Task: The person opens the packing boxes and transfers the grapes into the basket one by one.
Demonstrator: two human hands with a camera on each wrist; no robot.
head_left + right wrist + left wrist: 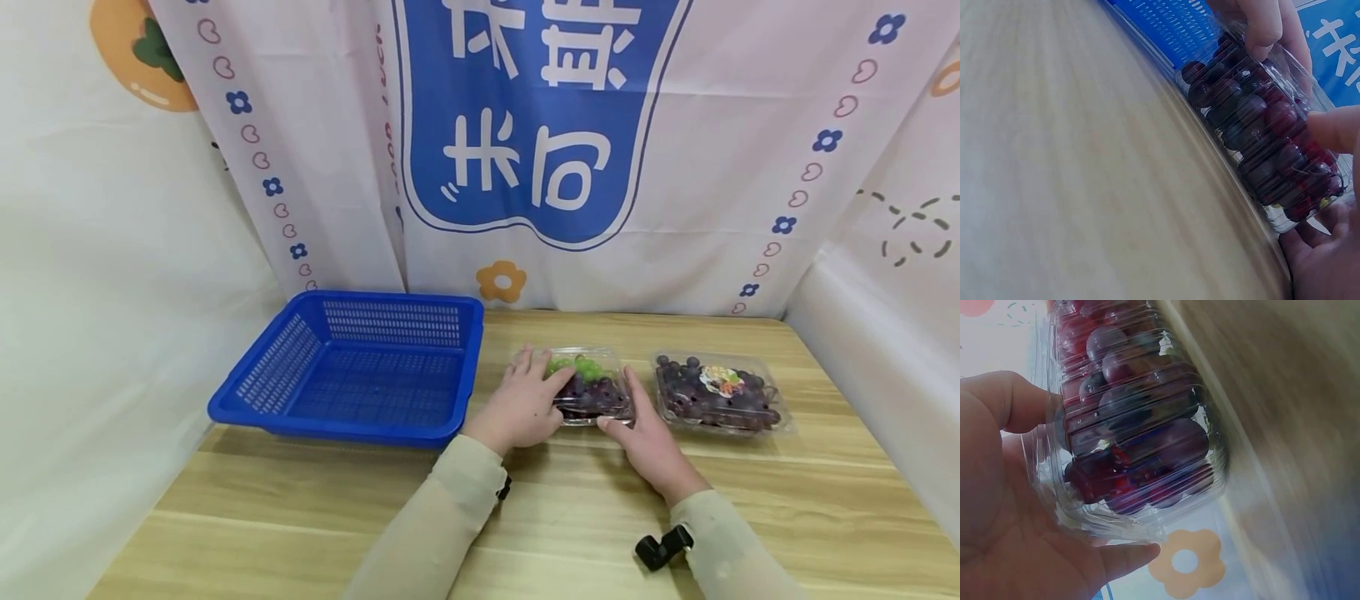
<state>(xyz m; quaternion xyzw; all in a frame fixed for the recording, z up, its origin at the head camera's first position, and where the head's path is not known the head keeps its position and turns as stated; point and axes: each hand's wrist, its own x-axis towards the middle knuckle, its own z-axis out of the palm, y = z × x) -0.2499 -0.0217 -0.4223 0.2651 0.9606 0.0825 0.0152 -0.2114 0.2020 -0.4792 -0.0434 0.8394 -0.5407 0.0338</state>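
Note:
A clear plastic box of grapes (592, 393), green ones at the back and dark ones in front, stands on the table between both hands. The left hand (527, 404) holds its left side, fingers over the lid, as the left wrist view shows with the thumb and fingers about the box (1141, 412). On the box's right side the right hand (651, 442) has its thumb at the front corner and fingers along the side. In the right wrist view dark grapes (1260, 125) show through the wall, with both hands touching the box.
An empty blue mesh basket (375, 430) stands at the left of the wooden table (570, 533). To the right of the held box lies a second clear box of dark grapes (716, 396) with a round sticker. A printed cloth (337, 125) hangs behind the table.

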